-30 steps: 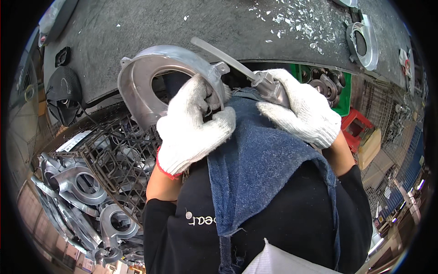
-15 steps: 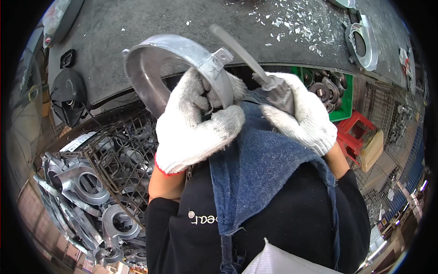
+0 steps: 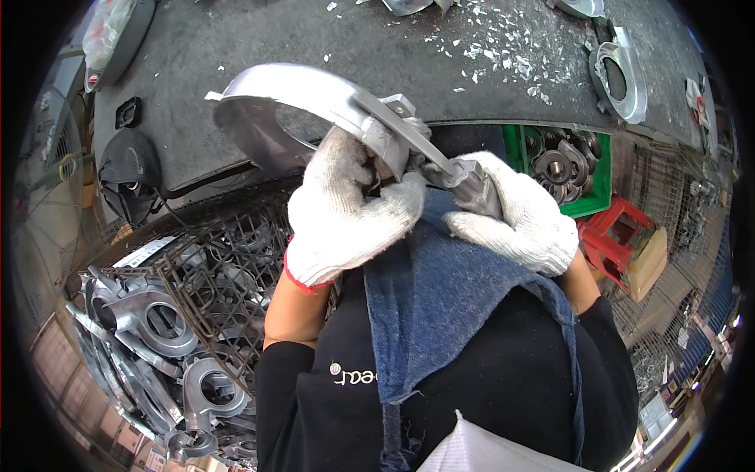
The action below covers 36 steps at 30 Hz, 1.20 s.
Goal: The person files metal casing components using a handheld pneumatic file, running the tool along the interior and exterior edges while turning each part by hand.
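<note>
In a white knit glove, my left hand (image 3: 346, 208) is closed round the edge of a curved silver metal casting (image 3: 291, 82), a broad ring-like housing with a small tab. My right hand (image 3: 523, 212), gloved the same way, grips the grey handle of a flat file-like hand tool (image 3: 401, 126). The tool's long narrow blade points up and left and lies against the casting's rim beside the tab. My gloved fingers hide part of the casting's lower end.
A dark worktable (image 3: 259, 39) spreads ahead, strewn with metal flakes (image 3: 503, 55); another casting (image 3: 620, 79) lies at its right. A green crate (image 3: 590, 206) of round metal parts and a red stool (image 3: 617, 232) stand right. Wire baskets and a pile of castings (image 3: 153, 322) sit left.
The tool's blade has swung down and left from the air onto the casting's rim. The casting has tilted, and my left hand has shifted slightly right with it.
</note>
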Tool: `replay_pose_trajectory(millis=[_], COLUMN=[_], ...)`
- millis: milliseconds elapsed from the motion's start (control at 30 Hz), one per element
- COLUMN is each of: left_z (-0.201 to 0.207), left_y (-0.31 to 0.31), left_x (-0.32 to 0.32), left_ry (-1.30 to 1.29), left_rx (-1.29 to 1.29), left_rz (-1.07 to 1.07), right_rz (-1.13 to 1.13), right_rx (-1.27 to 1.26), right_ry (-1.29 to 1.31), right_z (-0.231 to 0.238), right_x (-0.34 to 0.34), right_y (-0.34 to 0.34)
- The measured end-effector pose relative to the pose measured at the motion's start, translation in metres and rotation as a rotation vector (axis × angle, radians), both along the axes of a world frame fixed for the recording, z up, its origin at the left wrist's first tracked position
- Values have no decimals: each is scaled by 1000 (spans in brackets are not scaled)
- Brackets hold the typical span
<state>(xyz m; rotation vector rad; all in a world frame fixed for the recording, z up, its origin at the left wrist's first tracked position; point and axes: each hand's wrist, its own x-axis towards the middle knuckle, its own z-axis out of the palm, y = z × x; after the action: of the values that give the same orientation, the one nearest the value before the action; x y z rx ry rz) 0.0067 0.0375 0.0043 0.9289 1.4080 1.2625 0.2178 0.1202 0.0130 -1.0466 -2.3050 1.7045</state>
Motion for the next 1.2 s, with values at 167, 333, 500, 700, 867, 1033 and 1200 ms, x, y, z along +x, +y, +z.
replay_pose_trajectory(millis=[167,333,500,700,867,1033,1200], left_z=[-2,-3,-7,-2,15,19,11], left_y=[3,2,1,1,-17,-35,-48], left_x=[-3,-4,-4,-10,-24,-26,-29], left_ry=[48,149,38,-125,-214,148,136], left_rx=[16,-32,5,84,-126,-322,-222], left_rz=[69,93,63,-63,-153,-153,-151], right_rz=[67,69,90,-8,-122,285,405], right_rx=[58,48,81,1,-239,242,234], right_ry=[-36,-32,-39,-111,-113,-199,-170], right_z=[0,4,1,0,21,17,8], right_x=[6,6,7,4,8,0,-9], right_y=[-3,-3,-3,-1,14,19,21])
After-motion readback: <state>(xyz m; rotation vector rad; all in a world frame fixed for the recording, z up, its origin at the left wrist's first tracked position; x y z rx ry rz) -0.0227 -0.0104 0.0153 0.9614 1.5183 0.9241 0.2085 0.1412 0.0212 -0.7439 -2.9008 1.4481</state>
